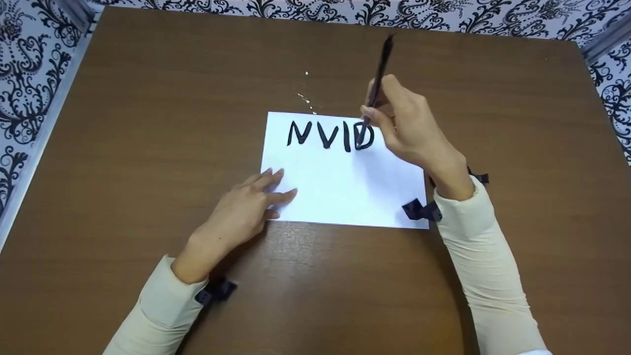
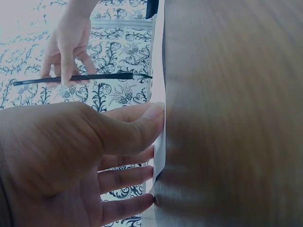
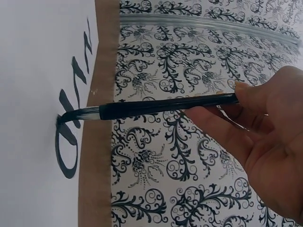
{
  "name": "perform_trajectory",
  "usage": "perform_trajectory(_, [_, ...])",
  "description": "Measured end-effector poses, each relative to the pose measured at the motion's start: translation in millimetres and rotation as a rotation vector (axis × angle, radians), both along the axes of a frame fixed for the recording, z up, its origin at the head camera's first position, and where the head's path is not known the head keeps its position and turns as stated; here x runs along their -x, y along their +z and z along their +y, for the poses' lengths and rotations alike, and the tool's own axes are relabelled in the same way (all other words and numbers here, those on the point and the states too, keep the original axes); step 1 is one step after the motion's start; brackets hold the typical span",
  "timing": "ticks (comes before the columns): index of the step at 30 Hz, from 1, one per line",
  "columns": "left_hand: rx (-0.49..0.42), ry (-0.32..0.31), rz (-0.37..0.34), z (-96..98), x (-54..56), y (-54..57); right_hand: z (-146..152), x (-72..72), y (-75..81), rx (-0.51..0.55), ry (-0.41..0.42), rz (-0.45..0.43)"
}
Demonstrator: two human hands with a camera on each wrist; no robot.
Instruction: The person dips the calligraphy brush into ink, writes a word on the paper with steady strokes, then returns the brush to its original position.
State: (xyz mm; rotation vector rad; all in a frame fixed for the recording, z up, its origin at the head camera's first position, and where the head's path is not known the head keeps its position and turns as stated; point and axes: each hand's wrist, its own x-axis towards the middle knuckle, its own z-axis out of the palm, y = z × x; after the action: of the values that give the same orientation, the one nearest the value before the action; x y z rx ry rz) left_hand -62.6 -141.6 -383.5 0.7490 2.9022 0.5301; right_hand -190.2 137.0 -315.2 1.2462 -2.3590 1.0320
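Brown wooden table (image 1: 148, 123): fills most of the head frame. Covering with black scrollwork on white (image 1: 29, 74): upper edge of the frame, upper left and upper right, beyond the table edges.

Cream sleeves: left sleeve (image 1: 162, 305) at lower left, right sleeve (image 1: 493, 276) at lower right.

White sheet of paper (image 1: 320, 187): on the table, centre of the frame, slightly skewed.

Right hand (image 1: 409, 123): right of centre, over the sheet's upper right corner; pinches the brush between thumb and fingers. Left hand (image 1: 241, 207): left of and below centre, grasping nothing; fingers spread, fingertips resting on the lower left part of the sheet.

Dark brush (image 1: 378, 74): steeply tilted, handle end toward the top of the frame, bristles down. In the right wrist view the bristles (image 3: 71, 115) bend against the paper at the D.

Black lettering (image 1: 347, 136): "N V I D" along the sheet's upper part, thick strokes. Brush tip at the lower left of the D.

Dark pieces at the cuffs: one by the left (image 1: 217, 292), others by the right (image 1: 416, 209).

Small pale flecks (image 1: 308, 101): on the table, just above the sheet.
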Motion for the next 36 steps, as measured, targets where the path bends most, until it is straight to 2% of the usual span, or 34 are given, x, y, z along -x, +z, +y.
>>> perform_trajectory(4, [-0.005,0.001,0.001,0.2,0.5,-0.2,9.5,-0.2,6.2,0.094,-0.062,0.023])
perform_trajectory(8, [-0.003,-0.003,0.012,-0.1,-0.1,-1.1,23.8,1.2,5.7,0.181,-0.111,0.101])
perform_trajectory(11, [0.005,-0.004,0.024,-0.4,-0.4,-1.6,36.0,2.3,-1.3,0.232,-0.155,0.141])
perform_trajectory(15, [0.009,-0.007,0.019,0.4,0.4,-1.7,50.3,0.7,-15.7,0.316,-0.236,0.133])
perform_trajectory(18, [0.004,-0.006,0.018,0.9,1.1,-1.9,55.6,-0.2,-24.0,0.360,-0.266,0.128])
perform_trajectory(28, [-0.019,-0.006,0.037,0.0,0.4,-2.3,49.6,5.4,-32.7,0.374,-0.188,0.156])
perform_trajectory(36, [-0.019,-0.003,0.023,0.3,1.2,-2.0,49.7,8.7,-38.1,0.333,-0.199,0.159])
